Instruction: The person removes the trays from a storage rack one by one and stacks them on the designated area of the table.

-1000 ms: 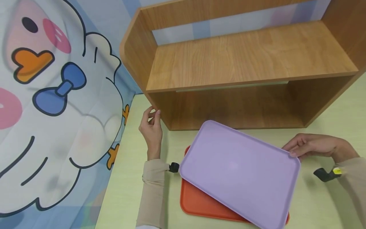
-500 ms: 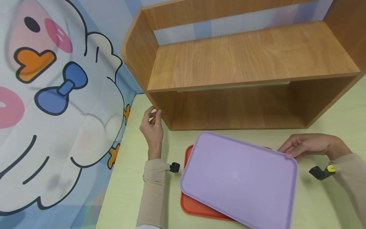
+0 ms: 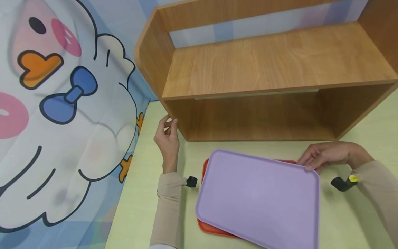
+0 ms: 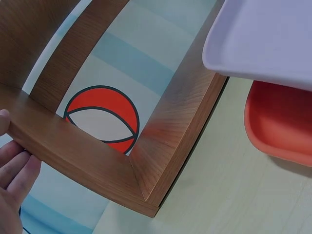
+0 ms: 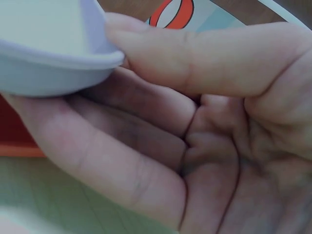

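A light purple rectangular tray [image 3: 261, 200] lies turned slightly over a red-orange tray [image 3: 214, 229], most of which it hides. My right hand [image 3: 334, 155] pinches the purple tray's far right corner, thumb on top of the rim and fingers underneath. In the left wrist view the purple tray [image 4: 273, 39] stands above the orange tray [image 4: 282, 126], with a gap at that corner. My left hand [image 3: 168, 143] grips the front edge of the left side panel of a wooden shelf [image 3: 273, 60]; the thumb and fingers [image 4: 22, 170] lie on opposite faces of the panel.
The two-level shelf stands on the pale yellow table [image 3: 133, 207] just beyond the trays. A cloth with a cartoon bird [image 3: 74, 138] hangs along the left side. A black wrist camera [image 3: 343, 184] juts from the right sleeve.
The purple tray, held in my right hand, has come nearer and turned so that it lines up more with the orange tray. My right hand has shifted left; the left hand keeps its place.
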A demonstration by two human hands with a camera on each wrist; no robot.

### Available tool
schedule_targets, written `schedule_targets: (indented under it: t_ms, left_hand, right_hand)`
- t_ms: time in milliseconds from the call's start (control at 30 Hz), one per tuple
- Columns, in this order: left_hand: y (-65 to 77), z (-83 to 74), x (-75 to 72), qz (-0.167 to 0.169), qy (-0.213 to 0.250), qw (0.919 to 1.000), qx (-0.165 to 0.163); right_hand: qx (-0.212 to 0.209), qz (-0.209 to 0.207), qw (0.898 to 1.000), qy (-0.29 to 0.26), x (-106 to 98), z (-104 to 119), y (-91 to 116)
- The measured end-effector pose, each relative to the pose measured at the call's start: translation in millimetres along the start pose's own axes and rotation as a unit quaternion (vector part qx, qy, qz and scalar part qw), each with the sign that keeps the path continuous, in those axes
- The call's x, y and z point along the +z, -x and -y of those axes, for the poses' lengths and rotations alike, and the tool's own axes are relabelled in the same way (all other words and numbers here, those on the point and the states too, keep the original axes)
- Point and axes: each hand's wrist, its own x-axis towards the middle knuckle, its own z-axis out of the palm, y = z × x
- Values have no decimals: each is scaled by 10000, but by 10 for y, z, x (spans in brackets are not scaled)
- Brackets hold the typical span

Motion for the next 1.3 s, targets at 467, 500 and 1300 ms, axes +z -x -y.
schedule_targets:
  t_ms: [467,500,1300]
  left_hand:
    - [2,-10,-4,-35,118,9999,61]
    - [2,-9,-3,-36,117,9999,61]
    - [-3,-5,-9,-45,82,9999,113]
  right_hand:
    - [237,285,9993,27,-105,80,-153]
    - [254,274,9993,-2,-113,79,-157]
    - [24,-699,9973,-226,-170,18,-163]
